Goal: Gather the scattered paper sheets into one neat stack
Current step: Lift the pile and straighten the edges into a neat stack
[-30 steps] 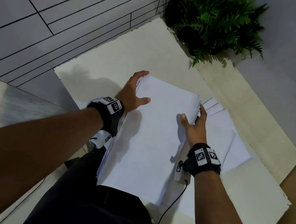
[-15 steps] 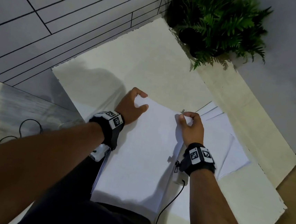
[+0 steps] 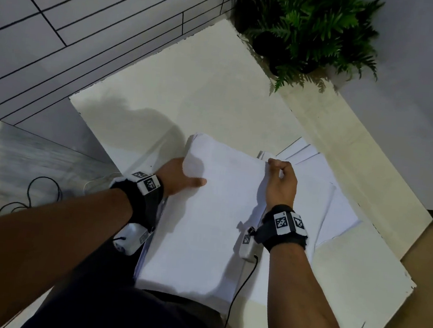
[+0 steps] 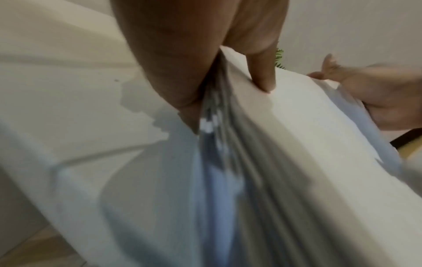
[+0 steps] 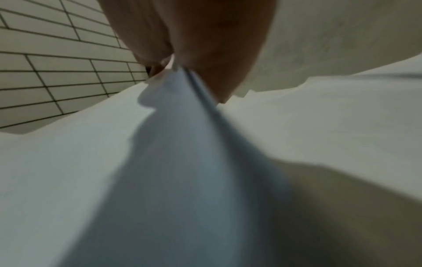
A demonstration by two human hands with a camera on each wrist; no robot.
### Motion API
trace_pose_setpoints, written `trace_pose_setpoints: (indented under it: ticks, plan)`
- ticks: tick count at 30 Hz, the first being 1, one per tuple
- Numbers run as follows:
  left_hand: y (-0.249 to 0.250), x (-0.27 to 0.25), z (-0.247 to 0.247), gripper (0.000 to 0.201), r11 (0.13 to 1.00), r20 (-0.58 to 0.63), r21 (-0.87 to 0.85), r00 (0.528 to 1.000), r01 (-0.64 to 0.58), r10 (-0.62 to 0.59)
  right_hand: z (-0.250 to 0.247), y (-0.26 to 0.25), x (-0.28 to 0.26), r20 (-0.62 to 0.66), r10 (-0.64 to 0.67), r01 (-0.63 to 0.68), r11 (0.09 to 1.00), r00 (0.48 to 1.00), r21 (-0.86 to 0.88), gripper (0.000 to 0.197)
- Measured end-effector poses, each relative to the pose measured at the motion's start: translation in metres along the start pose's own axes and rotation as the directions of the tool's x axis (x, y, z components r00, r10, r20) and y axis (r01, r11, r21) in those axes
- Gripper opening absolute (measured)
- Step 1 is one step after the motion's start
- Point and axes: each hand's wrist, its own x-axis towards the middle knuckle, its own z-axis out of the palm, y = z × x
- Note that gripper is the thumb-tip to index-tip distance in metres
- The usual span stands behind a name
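A thick stack of white paper sheets point(image 3: 213, 216) is held between both hands over the pale table point(image 3: 203, 96). My left hand point(image 3: 180, 176) grips the stack's left edge, thumb on top and fingers underneath; the left wrist view shows the thumb point(image 4: 262, 75) pressing the sheets point(image 4: 297, 126). My right hand point(image 3: 280, 178) pinches the stack's far right corner with curled fingers; the right wrist view shows the sheets point(image 5: 178, 144) clamped between thumb and fingers. More loose sheets point(image 3: 338, 202) lie fanned on the table under and to the right of the stack.
A green potted plant point(image 3: 308, 27) stands at the table's far corner by the wall. A tiled wall point(image 3: 77, 31) runs along the left. A black cable point(image 3: 29, 196) lies on the floor at left. The table's right edge point(image 3: 386, 312) is close.
The stack has been drawn toward me and lowered. My right hand moved from the right edge to the far right corner and curled into a pinch; my left slid down the left edge.
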Motion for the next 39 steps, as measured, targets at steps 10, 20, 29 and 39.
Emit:
trace_pose_setpoints:
  ticks: [10,20,29,39]
  plan:
    - [-0.009,0.007,-0.043,0.049,0.989,-0.285,0.139,0.954,-0.050,0.088,-0.089,0.083,-0.039,-0.343,0.293,-0.441,0.730,0.892,-0.522,0.068]
    - [-0.047,0.043,-0.053,0.067,0.893,-0.176,0.449,0.977,-0.029,0.120,-0.089,0.092,-0.055,-0.274,0.281,-0.348,0.907,0.920,-0.236,0.025]
    - [-0.054,0.051,-0.054,0.067,0.905,-0.165,0.426,0.982,-0.013,0.092,-0.129,0.099,-0.052,-0.467,0.218,-0.366,0.896,0.857,-0.253,0.019]
    - [-0.036,0.028,-0.047,0.062,0.942,-0.208,0.333,0.973,-0.029,0.103,-0.162,0.090,-0.045,-0.587,0.174,-0.335,0.925,0.790,-0.178,0.024]
